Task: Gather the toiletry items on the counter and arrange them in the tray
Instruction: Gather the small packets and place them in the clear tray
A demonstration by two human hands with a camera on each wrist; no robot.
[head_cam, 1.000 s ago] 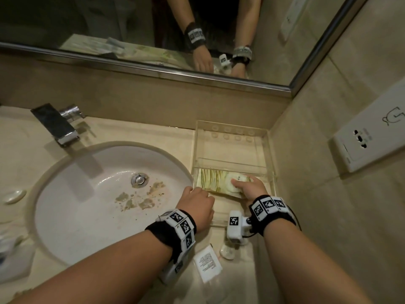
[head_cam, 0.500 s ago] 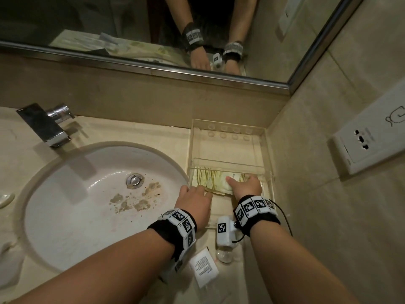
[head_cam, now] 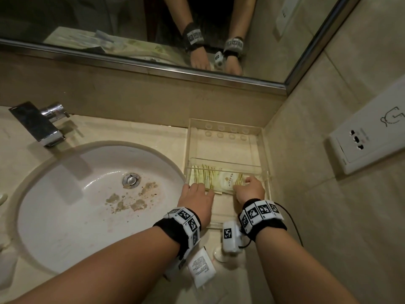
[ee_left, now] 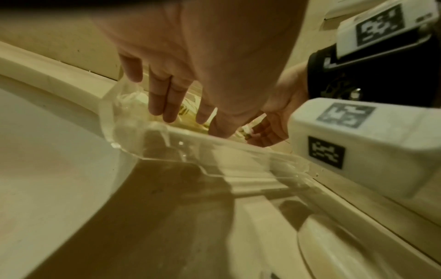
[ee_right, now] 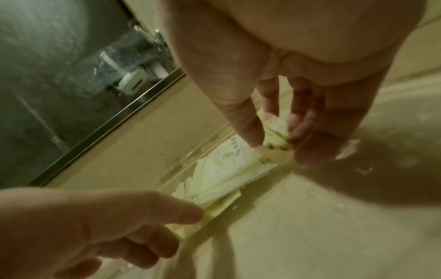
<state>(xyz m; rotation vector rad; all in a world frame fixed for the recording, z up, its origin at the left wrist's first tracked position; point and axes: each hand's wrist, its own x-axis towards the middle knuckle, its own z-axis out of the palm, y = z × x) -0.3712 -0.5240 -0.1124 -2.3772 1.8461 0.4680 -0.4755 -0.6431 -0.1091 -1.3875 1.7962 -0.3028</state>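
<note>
At the near edge of the beige counter (head_cam: 122,132), a white sachet (head_cam: 200,266) with printed text is lying flat, partly covered by the left wristband, and a small round clear object (head_cam: 219,254) beside it is too half-hidden under the right wrist camera to identify. Just beyond, two hands are reaching into the clear plastic tray (head_cam: 265,154) sitting in the corner beside the sink (head_cam: 65,194). The left hand (head_cam: 197,197) is resting over the tray's left rim, its fingers (ee_left: 167,105) extended downward onto the packets (head_cam: 215,179), the thumb out to the side. The right hand (head_cam: 249,189) is pinching the right end of the packets between thumb and curled fingers (ee_right: 303,120), as the right wrist view is showing. The packets are lying flat in the tray's middle section, against a clear divider; they are pale green and cream with thin striped lines and a small printed emblem, stacked so that their exact number is hard to count, though at least two edges are showing. The tray's far section is showing eight round dimples in two rows. Farther back, one chrome faucet (head_cam: 41,123) is standing behind the stained basin, one wall socket (head_cam: 368,139) is sitting on the right wall, and the mirror (head_cam: 109,23) is reflecting both banded wrists, its upper part cut off.
</note>
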